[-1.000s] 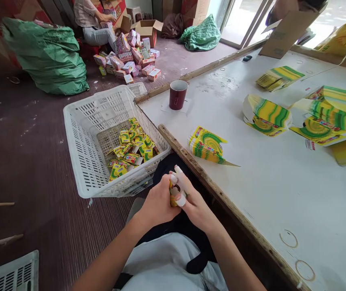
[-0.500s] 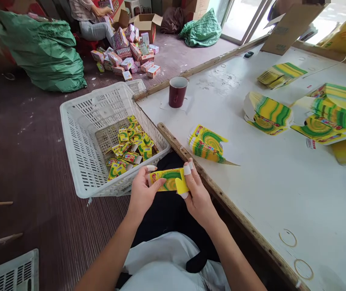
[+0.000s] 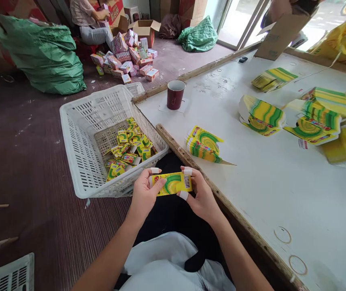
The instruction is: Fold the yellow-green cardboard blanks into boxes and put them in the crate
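A yellow and green printed carton (image 3: 173, 183) is held level above my lap. My left hand (image 3: 145, 190) grips its left end, thumb on the printed face. Fingers of my right hand (image 3: 199, 194) close around the other end, where a barcode panel shows. White tape wraps some fingertips on both hands. Just beyond my left hand stands a white plastic basket (image 3: 81, 161) with many small yellow-green cartons (image 3: 130, 149) inside. On the white table (image 3: 266, 190), past my right hand, lies a fanned stack of flat cartons (image 3: 204, 143).
A maroon mug (image 3: 175, 95) stands near the table's corner, behind a raised wooden edge (image 3: 187, 155). More stacks of flat cartons (image 3: 262, 115) lie at the right. A seated person (image 3: 92, 24) handles boxes beside a box pile (image 3: 130, 56) and a green sack (image 3: 42, 56).
My right fingers have shifted on the carton's right end. The yellow flap that stuck out there now lies folded down, and a barcode panel shows. The view has turned slightly.
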### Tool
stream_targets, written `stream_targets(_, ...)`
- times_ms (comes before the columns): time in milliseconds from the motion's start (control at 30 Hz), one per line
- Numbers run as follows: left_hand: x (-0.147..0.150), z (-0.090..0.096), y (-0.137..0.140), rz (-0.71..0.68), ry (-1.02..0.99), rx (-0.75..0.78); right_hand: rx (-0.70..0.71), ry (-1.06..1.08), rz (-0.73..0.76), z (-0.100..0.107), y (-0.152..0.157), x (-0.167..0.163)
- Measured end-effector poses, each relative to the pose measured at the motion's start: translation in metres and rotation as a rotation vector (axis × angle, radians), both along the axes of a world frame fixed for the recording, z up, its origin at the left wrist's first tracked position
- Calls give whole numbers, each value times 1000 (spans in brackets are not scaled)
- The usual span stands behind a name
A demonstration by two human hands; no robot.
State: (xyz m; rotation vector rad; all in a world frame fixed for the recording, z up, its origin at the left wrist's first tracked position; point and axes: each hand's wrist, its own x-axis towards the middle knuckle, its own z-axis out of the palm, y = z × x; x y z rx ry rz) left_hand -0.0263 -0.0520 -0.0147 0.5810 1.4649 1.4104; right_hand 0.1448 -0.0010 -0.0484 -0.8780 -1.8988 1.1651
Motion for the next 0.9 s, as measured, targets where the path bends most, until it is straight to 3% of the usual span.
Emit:
stream_targets(133, -6, 1, 2, -7, 120, 10, -53, 37, -28, -2, -8, -10)
stream_targets(200, -23, 4, 7, 98, 288, 53, -60, 62, -43, 5, 0, -8)
stream_targets(267, -48, 7, 13, 309, 526, 117, 13, 59, -197, 15, 18, 0)
stream_targets(367, -85, 9, 21, 581, 890, 105, 202, -101, -592, 25, 54, 17)
stream_targets(467, -98, 0, 20, 593, 1031, 11, 231, -398, -726, 24, 83, 27)
stream_targets(567, -85, -15, 15, 421, 977, 38, 194, -530, -707, 16, 97, 28)
stream_targets(700, -56, -28, 12, 202, 707, 68, 145, -503, -704, 18, 100, 27)
stream_targets(800, -42, -27, 12, 90, 464, 73, 67, -414, -755, 28, 97, 26)
stream_targets(900, -29, -24, 11, -6, 256, 144, 1, -178, -741, 38, 82, 18)
